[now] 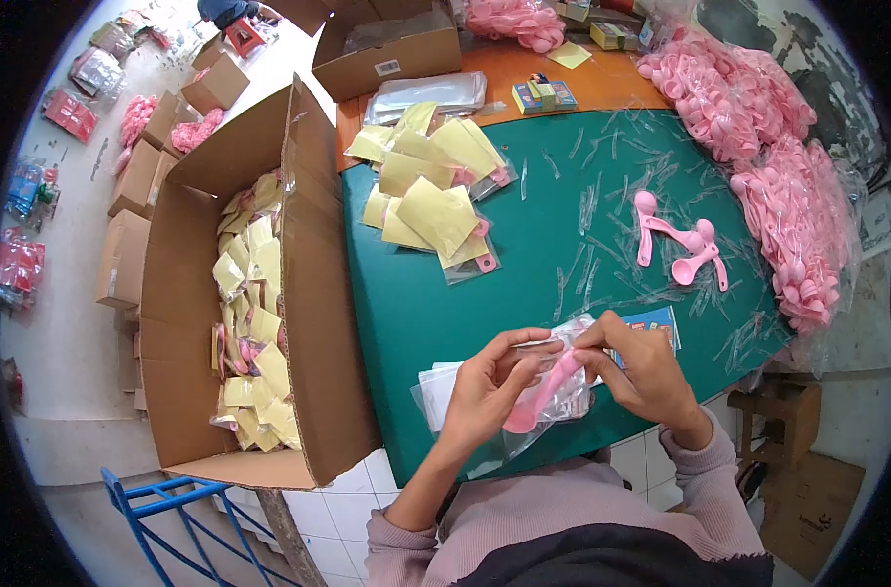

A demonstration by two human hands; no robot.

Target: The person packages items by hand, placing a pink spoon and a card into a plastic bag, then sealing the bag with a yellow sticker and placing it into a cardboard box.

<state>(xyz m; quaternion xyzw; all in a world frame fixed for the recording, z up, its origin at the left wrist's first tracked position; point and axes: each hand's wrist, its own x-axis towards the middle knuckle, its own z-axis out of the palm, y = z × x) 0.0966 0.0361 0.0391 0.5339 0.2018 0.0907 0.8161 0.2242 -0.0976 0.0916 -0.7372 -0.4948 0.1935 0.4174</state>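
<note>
A pink measuring spoon [537, 401] lies tilted over clear plastic bags close to the table's front edge, partly within clear film. My right hand [641, 367] pinches the upper end of its handle between thumb and fingers. On the other side, my left hand [494, 380] has its fingers curled at the film beside the spoon. White-looking sheets in clear bags [436, 391] stick out to the left of that hand. Behind my right hand, a blue printed card [656, 323] is partly covered. Several loose pink spoons [695, 264] rest farther right.
Packs with yellow cards [431, 220] pile up on the green table [397, 313]. A tall cardboard box [318, 323] of similar packs stands left. Bags of pink spoons [793, 220] line the right edge, near scattered clear plastic strips [587, 205]. An open carton [392, 68] stands behind.
</note>
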